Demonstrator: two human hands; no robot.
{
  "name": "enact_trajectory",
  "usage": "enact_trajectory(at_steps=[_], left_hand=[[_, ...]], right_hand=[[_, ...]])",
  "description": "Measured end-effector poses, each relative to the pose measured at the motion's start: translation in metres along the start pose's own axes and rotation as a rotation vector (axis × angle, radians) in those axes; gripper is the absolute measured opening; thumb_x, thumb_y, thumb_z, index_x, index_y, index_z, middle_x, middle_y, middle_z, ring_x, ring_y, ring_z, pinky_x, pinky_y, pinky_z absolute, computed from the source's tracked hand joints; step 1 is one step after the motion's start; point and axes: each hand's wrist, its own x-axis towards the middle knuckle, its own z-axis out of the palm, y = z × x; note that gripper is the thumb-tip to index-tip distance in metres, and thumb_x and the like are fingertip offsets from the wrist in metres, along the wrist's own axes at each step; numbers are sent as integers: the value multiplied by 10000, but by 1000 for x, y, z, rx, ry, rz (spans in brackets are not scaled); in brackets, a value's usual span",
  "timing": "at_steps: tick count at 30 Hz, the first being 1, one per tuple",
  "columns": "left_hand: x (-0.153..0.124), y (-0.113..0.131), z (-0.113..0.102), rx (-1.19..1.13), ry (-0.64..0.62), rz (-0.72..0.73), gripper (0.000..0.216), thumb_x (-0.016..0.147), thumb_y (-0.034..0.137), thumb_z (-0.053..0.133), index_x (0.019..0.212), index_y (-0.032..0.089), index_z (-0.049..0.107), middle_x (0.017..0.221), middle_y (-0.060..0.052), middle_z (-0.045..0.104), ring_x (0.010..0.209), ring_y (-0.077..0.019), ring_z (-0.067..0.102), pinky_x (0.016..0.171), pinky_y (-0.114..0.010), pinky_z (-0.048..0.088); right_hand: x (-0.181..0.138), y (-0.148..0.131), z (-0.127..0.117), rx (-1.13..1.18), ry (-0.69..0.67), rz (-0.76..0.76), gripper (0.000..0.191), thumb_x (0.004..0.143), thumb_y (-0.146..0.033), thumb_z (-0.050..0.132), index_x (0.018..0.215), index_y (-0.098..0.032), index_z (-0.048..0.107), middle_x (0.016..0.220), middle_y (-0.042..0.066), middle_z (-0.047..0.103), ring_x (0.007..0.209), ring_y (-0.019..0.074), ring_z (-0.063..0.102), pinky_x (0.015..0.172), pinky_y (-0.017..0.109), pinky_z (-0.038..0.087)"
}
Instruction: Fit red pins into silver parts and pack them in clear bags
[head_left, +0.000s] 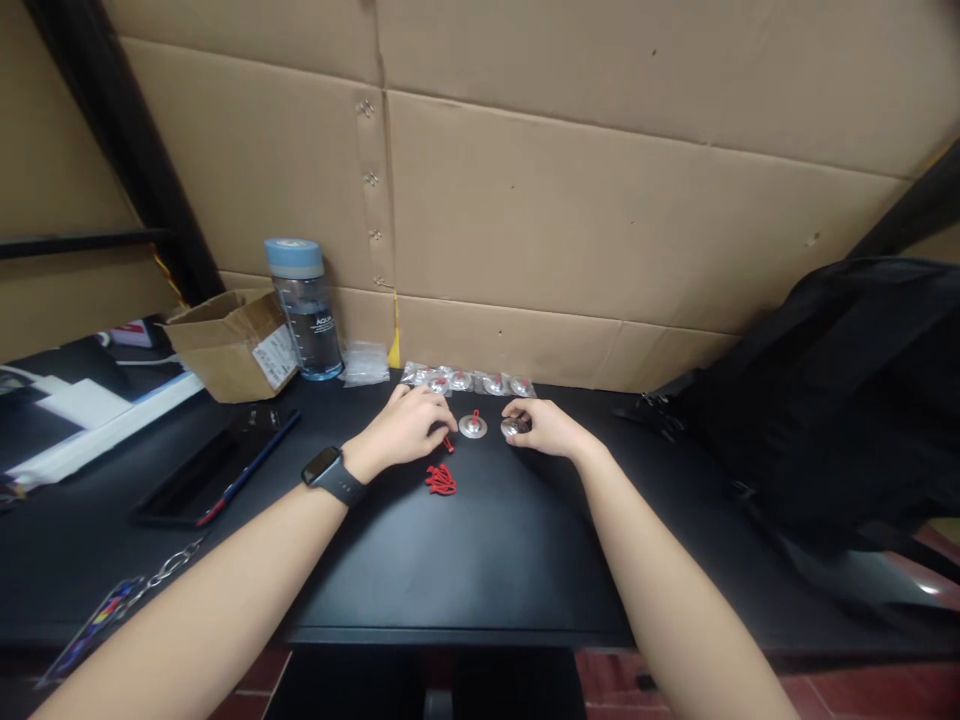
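Note:
A round silver metal disc (pixel 472 428) with a small red loop standing up at its centre lies on the black table between my two hands. My left hand (pixel 412 425), with a dark watch on the wrist, is curled to its left, fingers pinched on a small red loop (pixel 448 444) that shows below the thumb. On the right, my right hand (pixel 534 425) has its thumb and fingers closed around the edge of another silver disc (pixel 514 428). Nearer to me lies a small pile of red loops (pixel 441 480). Behind, several bagged discs (pixel 493 383) form a row.
Clear plastic bags (pixel 366 364), a blue-lidded water bottle (pixel 306 320) and a cardboard box (pixel 234 348) stand at the back left. A dark tablet or phone (pixel 217 470) and a keychain (pixel 105 625) lie left. A black backpack (pixel 832 400) fills the right side.

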Motion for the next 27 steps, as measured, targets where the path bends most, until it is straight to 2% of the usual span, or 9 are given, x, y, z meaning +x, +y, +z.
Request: enact_trajectory(at_steps=[3, 5, 10, 12, 16, 21, 27], left_hand=[[-1, 11, -5, 46, 30, -75, 236, 904, 450, 630, 903, 242, 741, 901, -38, 736, 939, -248, 628, 866, -385, 337], [-1, 16, -5, 75, 8, -107, 265, 873, 483, 655, 837, 232, 731, 831, -41, 735, 887, -249, 640, 853, -386, 347], [-1, 9, -6, 45, -37, -146, 70, 809, 253, 658, 795, 256, 726, 766, -5, 753, 837, -232, 673, 859, -390, 356], [-2, 2, -7, 0, -25, -148, 118, 784, 210, 654, 854, 268, 729, 779, 7, 762, 843, -229, 684, 863, -392, 360], [-4, -9, -7, -11, -9, -152, 152, 791, 297, 709, 938, 274, 738, 910, -23, 774, 944, -270, 677, 881, -402, 368], [-3, -14, 3, -31, -71, -139, 82, 867, 307, 669, 888, 281, 743, 963, -27, 760, 1020, -269, 645, 893, -375, 376], [-2, -14, 16, -5, -67, -133, 124, 906, 252, 606, 834, 246, 707, 1000, -44, 718, 1036, -268, 593, 880, -384, 343]], right_hand=[[-1, -2, -2, 19, 10, 10, 356, 705, -212, 823, 1049, -208, 730, 954, 34, 754, 848, 179, 698, 791, 272, 508], [-2, -3, -3, 24, 30, -1, 310, 708, -225, 827, 1005, -211, 739, 933, 33, 761, 847, 188, 701, 788, 281, 511], [-4, -8, -5, 50, 90, -52, 168, 779, -240, 763, 945, -225, 745, 908, 30, 770, 826, 195, 704, 767, 299, 520], [-4, -11, -5, 60, 103, -69, 165, 782, -241, 759, 946, -227, 747, 908, 30, 771, 821, 192, 701, 771, 301, 522], [-4, -14, -4, 60, 115, -72, 183, 768, -242, 773, 949, -228, 752, 919, 32, 772, 811, 187, 691, 758, 298, 515], [-3, -16, -2, 64, 125, -92, 204, 775, -241, 776, 975, -225, 743, 929, 27, 764, 816, 180, 675, 774, 300, 507], [-4, -29, 1, 70, 92, -140, 199, 805, -266, 762, 997, -224, 735, 957, 24, 753, 796, 167, 661, 777, 297, 504]])
